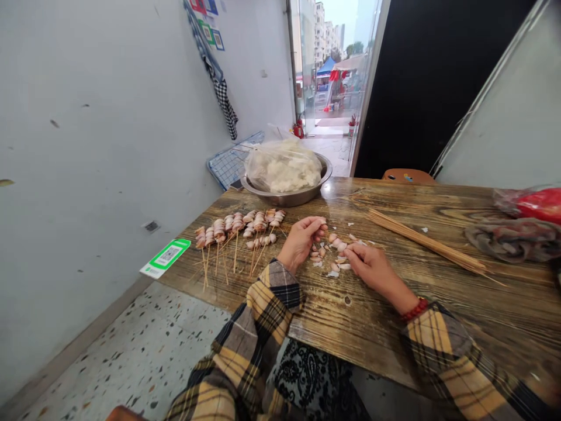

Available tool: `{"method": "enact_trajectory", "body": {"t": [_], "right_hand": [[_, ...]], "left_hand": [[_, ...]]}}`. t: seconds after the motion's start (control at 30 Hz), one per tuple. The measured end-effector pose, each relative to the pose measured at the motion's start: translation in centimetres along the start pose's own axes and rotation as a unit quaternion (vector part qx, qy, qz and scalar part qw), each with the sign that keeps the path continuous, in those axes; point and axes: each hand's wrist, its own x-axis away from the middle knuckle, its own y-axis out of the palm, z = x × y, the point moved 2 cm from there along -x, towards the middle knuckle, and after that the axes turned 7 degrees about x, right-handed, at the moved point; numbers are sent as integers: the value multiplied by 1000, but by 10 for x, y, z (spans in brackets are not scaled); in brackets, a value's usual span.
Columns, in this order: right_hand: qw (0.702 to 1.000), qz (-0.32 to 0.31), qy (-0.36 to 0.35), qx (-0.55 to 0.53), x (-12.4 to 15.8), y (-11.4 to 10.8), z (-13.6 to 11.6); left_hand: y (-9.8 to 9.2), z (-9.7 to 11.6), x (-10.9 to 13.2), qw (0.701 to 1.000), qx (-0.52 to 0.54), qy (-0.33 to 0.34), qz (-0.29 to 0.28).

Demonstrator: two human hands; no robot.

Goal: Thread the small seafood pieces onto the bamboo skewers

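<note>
My left hand [302, 238] rests on the wooden table [438, 304] with its fingers curled round small pale meat pieces near its fingertips. My right hand [370, 264] lies just to the right, fingers pinched on something I cannot make out. Between the two hands a little heap of loose meat pieces [335, 254] lies on the wood. To the left, several finished skewers [239, 231] of meat lie side by side near the table's left edge. A bundle of bare bamboo sticks [427, 241] lies diagonally to the right of my hands.
A metal bowl [307, 193] holding a plastic bag of white food stands at the table's far edge. A grey cloth [512, 237] and a red bag [541, 203] lie at the right. A green QR sign [166, 257] sits by the left wall. An open doorway lies ahead.
</note>
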Motion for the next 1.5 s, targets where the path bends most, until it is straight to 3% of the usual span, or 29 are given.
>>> {"method": "enact_trajectory", "body": {"t": [0.37, 0.83, 1.2, 1.5], "right_hand": [[1000, 8, 11, 1, 0, -2, 1], [1000, 9, 5, 0, -1, -2, -1], [1000, 21, -1, 13, -1, -1, 0], [999, 35, 0, 31, 1, -2, -6]], "left_hand": [[-2, 1, 0, 995, 81, -49, 26], [-2, 0, -1, 995, 85, -46, 17], [0, 0, -2, 998, 56, 11, 8], [3, -2, -3, 993, -50, 96, 39]]}}
